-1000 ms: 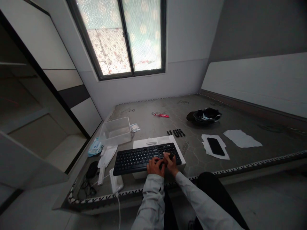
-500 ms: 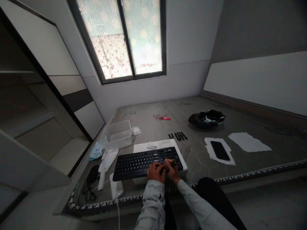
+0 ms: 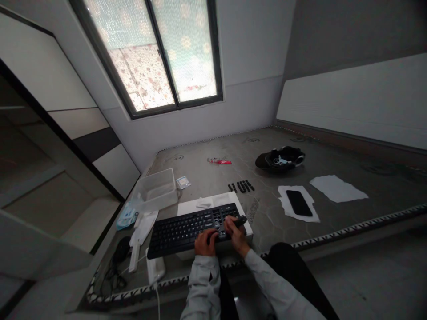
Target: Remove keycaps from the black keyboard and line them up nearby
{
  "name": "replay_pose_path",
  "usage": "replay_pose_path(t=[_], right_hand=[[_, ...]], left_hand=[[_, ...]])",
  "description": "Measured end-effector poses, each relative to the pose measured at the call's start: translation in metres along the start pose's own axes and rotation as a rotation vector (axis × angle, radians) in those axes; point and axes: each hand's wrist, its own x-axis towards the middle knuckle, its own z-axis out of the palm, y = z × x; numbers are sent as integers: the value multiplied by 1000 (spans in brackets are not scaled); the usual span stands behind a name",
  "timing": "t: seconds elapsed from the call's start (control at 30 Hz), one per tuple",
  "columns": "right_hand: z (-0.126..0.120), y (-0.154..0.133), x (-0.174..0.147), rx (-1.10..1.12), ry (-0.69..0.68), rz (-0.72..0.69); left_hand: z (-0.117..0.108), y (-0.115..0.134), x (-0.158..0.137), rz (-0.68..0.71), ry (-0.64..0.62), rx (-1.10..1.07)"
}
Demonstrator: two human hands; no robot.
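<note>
A black full-size keyboard [image 3: 182,229] lies slightly tilted on a white box [image 3: 246,209], and bare gaps show among the keys at its right end. My left hand [image 3: 206,242] grips the keyboard's near edge, its thumb and fingers curled. Over the number-key end, my right hand [image 3: 236,234] is closed around a short dark tool [image 3: 240,221]; its tip and exact kind are hidden. Beyond the box, several loose black keycaps [image 3: 245,186] lie in rows on the grey mattress [image 3: 267,209].
To the left stand a clear plastic bin [image 3: 156,189], a white power strip [image 3: 155,269] and a black cabled mouse [image 3: 122,250]. On the right are a phone [image 3: 299,203] on white paper, another paper sheet [image 3: 338,188] and a black cap [image 3: 280,160]. A red packet [image 3: 220,161] lies farther back.
My hands have moved apart: the left has drawn back from the right along the keyboard's near edge. The dark tool now shows more clearly in my right hand. The camera has turned slightly.
</note>
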Motion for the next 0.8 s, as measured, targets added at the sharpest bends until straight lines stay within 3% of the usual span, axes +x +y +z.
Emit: replay_pose_path(t=[0.1, 0.23, 0.3, 0.47, 0.8], right_hand=[[-13, -19, 3, -220, -126, -90], [-25, -33, 1, -795, -457, -343], [-27, -35, 0, -943, -497, -395], [-31, -34, 1, -1064, -535, -388], [-40, -29, 7, -1091, -556, -406]], left_hand=[[1, -5, -1, 6, 117, -52], [2, -6, -1, 119, 242, -95], [3, -3, 0, 185, 272, -121], [4, 4, -2, 254, 244, -157], [-1, 3, -4, 254, 142, -120]])
